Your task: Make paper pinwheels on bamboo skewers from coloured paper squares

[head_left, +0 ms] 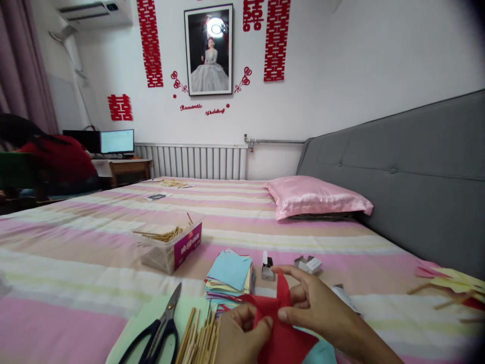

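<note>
Both hands meet low in the picture over a red paper piece [282, 328] with a point sticking up. My left hand [238, 336] pinches its lower left part. My right hand [316, 308] grips its right side with thumb and fingers closed on the fold. A stack of coloured paper squares [229, 278], light blue on top, lies just beyond the hands. Wooden sticks [199, 338] lie left of my left hand, and black-handled scissors [159, 331] lie further left on a pale green sheet [146, 313].
A clear plastic box [172, 247] with sticks stands on the striped bed [76, 283]. A small stapler-like item [267, 268] and a small white box [308, 264] lie near the stack. A pink pillow [314, 197] rests by the grey headboard [409, 177]. A person in red [56, 162] sits far left.
</note>
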Tool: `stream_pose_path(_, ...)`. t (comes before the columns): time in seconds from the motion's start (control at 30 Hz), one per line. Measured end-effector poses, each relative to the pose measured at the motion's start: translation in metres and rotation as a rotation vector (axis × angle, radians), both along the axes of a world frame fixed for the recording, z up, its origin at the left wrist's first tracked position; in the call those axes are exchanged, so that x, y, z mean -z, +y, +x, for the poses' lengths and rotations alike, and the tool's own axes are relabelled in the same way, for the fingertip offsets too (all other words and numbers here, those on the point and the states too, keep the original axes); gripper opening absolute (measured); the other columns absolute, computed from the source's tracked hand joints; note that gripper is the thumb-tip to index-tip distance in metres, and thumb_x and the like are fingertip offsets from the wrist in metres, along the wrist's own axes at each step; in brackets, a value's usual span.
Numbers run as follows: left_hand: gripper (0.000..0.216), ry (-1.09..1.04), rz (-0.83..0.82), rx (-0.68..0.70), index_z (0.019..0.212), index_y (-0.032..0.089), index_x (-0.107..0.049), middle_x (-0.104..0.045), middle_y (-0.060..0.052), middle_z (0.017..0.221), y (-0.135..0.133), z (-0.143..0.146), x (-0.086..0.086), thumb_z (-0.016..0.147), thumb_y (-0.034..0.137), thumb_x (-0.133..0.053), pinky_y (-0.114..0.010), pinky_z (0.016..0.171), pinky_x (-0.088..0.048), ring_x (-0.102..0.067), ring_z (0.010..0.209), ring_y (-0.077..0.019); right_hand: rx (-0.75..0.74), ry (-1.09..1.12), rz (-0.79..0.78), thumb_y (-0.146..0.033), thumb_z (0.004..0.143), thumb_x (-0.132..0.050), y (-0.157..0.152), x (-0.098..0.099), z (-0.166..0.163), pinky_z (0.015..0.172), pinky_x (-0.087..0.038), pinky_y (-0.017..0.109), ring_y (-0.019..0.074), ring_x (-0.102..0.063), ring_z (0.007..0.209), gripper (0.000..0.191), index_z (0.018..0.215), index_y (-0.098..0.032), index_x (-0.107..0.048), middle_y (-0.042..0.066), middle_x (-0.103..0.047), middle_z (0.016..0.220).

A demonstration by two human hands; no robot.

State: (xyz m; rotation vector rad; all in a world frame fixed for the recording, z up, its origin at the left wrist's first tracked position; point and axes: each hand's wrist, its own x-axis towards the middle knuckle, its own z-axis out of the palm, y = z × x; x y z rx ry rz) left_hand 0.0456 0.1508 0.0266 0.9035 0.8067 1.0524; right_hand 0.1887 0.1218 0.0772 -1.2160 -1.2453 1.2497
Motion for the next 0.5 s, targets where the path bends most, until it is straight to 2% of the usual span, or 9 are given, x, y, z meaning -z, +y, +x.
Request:
stream_pose_path(0.13, 0.024, -0.030, -0.016, -0.013, 0.042, 0.014, -0.057, -0.055, 0.001, 0.036, -0.002, 0.001, -0.002, 0.042, 0.022, -0.080, -0.019, 0.041, -0.034, -0.047, 0.037, -0.0086, 0.018, 0.019, -0.027, -0.008, 0.055, -0.065, 0.001, 0.000, -0.001, 0.053, -0.042, 0.023, 0.0147, -0.061, 0.052, 0.063, 0.114, -0.011, -0.045, -0.006, -0.062, 0.050)
stream_pose_path(0.23, 0.024, -0.042, -0.038, -0.030, 0.044, 0.012, -0.060, -0.057, 0.000, 0.037, -0.001, 0.002, 0.001, 0.041, 0.023, -0.081, -0.020, 0.042, -0.036, -0.050, 0.038, -0.0101, 0.014, 0.019, -0.040, -0.011, 0.055, -0.067, 0.001, 0.001, -0.001, 0.054, -0.043, 0.024, 0.0158, -0.062, 0.053, 0.062, 0.113, -0.013, -0.047, -0.005, -0.063, 0.050)
stream_pose_path(0.33, 0.023, -0.066, -0.070, -0.069, 0.046, 0.012, -0.062, -0.062, -0.002, 0.041, 0.003, 0.000, 0.003, 0.040, 0.024, -0.081, -0.021, 0.047, -0.040, -0.055, 0.042, -0.0127, 0.052, 0.035, -0.013, -0.019, 0.056, -0.071, 0.004, 0.004, 0.000, 0.064, -0.048, 0.031, 0.0200, -0.066, 0.068, 0.064, 0.115, -0.016, -0.047, 0.003, -0.069, 0.072)
stream_pose_path(0.4, 0.023, -0.092, -0.097, -0.107, 0.047, 0.012, -0.061, -0.063, -0.002, 0.043, 0.005, -0.003, 0.001, 0.041, 0.023, -0.081, -0.022, 0.049, -0.042, -0.057, 0.044, -0.0133, 0.140, -0.019, 0.061, -0.023, 0.058, -0.071, 0.006, 0.004, 0.001, 0.073, -0.049, 0.034, 0.0212, -0.064, 0.081, 0.062, 0.115, -0.018, -0.046, 0.007, -0.066, 0.092)
stream_pose_path(0.43, 0.022, -0.108, -0.111, -0.127, 0.047, 0.013, -0.061, -0.063, -0.001, 0.043, 0.006, -0.005, 0.000, 0.042, 0.023, -0.081, -0.022, 0.049, -0.042, -0.056, 0.043, -0.0131, 0.203, -0.089, 0.116, -0.023, 0.061, -0.069, 0.006, 0.003, 0.001, 0.076, -0.048, 0.035, 0.0206, -0.063, 0.085, 0.058, 0.114, -0.019, -0.047, 0.008, -0.064, 0.096)
stream_pose_path(0.5, 0.021, -0.147, -0.142, -0.171, 0.050, 0.014, -0.062, -0.063, 0.000, 0.042, 0.007, -0.010, -0.003, 0.044, 0.023, -0.080, -0.022, 0.049, -0.043, -0.056, 0.041, -0.0126, 0.292, -0.244, 0.232, -0.022, 0.066, -0.065, 0.005, -0.002, 0.000, 0.076, -0.047, 0.033, 0.0183, -0.061, 0.082, 0.044, 0.108, -0.020, -0.053, 0.004, -0.063, 0.088)
